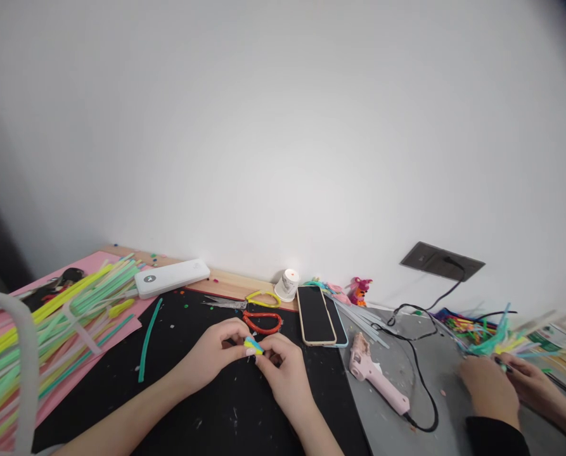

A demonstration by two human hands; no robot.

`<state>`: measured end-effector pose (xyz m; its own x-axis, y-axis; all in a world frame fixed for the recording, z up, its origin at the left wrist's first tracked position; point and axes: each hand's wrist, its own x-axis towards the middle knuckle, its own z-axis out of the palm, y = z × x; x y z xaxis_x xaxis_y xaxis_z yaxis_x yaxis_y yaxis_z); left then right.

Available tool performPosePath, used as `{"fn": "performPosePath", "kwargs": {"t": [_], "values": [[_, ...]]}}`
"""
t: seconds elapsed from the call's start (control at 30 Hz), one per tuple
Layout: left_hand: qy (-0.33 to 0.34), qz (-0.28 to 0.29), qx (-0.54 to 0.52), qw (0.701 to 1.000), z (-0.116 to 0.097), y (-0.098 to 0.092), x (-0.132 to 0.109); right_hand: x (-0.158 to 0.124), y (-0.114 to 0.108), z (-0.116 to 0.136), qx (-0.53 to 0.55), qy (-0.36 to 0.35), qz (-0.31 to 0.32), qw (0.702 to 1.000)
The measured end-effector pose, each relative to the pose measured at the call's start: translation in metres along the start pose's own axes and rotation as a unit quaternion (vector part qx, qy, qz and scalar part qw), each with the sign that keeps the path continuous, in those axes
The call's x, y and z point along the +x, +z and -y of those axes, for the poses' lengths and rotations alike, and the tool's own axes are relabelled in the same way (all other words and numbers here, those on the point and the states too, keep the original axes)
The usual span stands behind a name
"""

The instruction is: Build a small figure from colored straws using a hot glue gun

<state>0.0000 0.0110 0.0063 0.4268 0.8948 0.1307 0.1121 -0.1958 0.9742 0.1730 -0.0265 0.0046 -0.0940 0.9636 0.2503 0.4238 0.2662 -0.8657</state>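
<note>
Left hand (pixel 216 351) and right hand (pixel 285 370) pinch a yellow-blue straw piece (pixel 253 345) together.

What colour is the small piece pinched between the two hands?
The piece is yellow and blue; head view.

Your left hand (pixel 213 354), right hand (pixel 287 373): both bare, fingers slender, nails short; left thumbnail looks pale. Forearms uncovered as far as they show. Pale grey scrap of cloth at your left elbow; cannot tell whether it is a sleeve.
</note>
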Motion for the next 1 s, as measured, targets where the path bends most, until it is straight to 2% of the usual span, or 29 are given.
{"fn": "performPosePath", "kwargs": {"t": [0.37,0.67,1.0], "values": [[0.010,-0.005,-0.014,1.000,0.0024,0.0017,-0.0017,-0.0001,0.0004,-0.0004,0.001,0.014,0.000,1.000],[-0.027,0.014,-0.071,0.997,0.0000,0.0046,-0.0013,0.0009,0.0040,0.0007,0.032,0.024,-0.014,0.999],[0.009,0.005,-0.068,0.998,0.0041,0.0030,-0.0011,-0.0015,0.0048,0.0055,0.034,0.022,-0.004,0.999]]}}
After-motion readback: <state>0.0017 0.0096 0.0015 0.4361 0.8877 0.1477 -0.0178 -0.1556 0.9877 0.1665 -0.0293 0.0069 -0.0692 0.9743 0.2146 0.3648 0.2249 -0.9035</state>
